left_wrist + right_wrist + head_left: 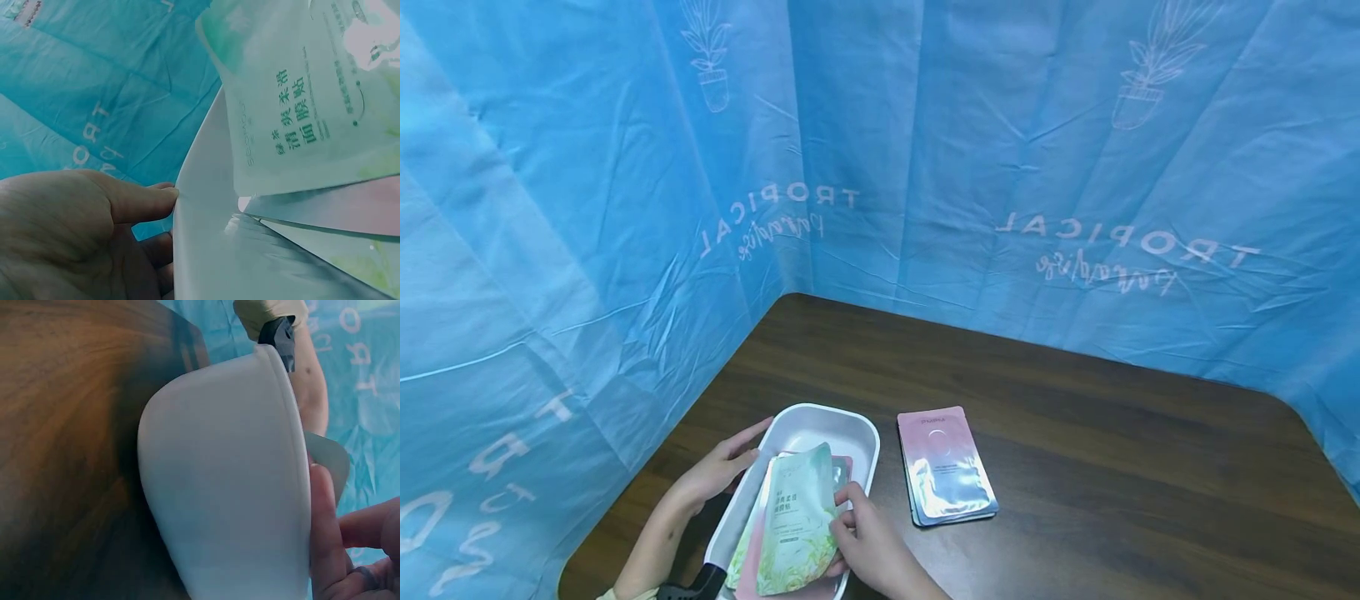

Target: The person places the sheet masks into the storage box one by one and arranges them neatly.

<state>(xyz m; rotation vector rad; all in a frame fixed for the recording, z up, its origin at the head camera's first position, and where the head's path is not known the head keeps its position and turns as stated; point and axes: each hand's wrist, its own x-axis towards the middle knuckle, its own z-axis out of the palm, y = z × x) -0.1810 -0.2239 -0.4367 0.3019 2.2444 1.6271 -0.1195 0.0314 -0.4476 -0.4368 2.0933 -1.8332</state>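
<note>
A white plastic bin (pixel 865 433) stands at the table's near left with several sheet mask packets in it. On top lies a green sheet mask packet (pixel 797 517), tilted above a pink packet (pixel 337 206). My right hand (pixel 868 537) pinches the green packet's right edge between thumb and forefinger. In the right wrist view the right hand's fingers (pixel 324 531) are beside the bin's rim, and a corner of the packet (pixel 330 461) shows past it. My left hand (pixel 718 471) rests against the bin's left side, its thumb (pixel 147 203) touching the rim from outside.
To the right of the bin, a stack of pink and silver sheet mask packets (pixel 947 467) lies on the dark wooden table (pixel 1120 467). A blue printed curtain (pixel 925 167) hangs along the table's back and left edges. The bin has a black handle (pixel 707 579) at its near end.
</note>
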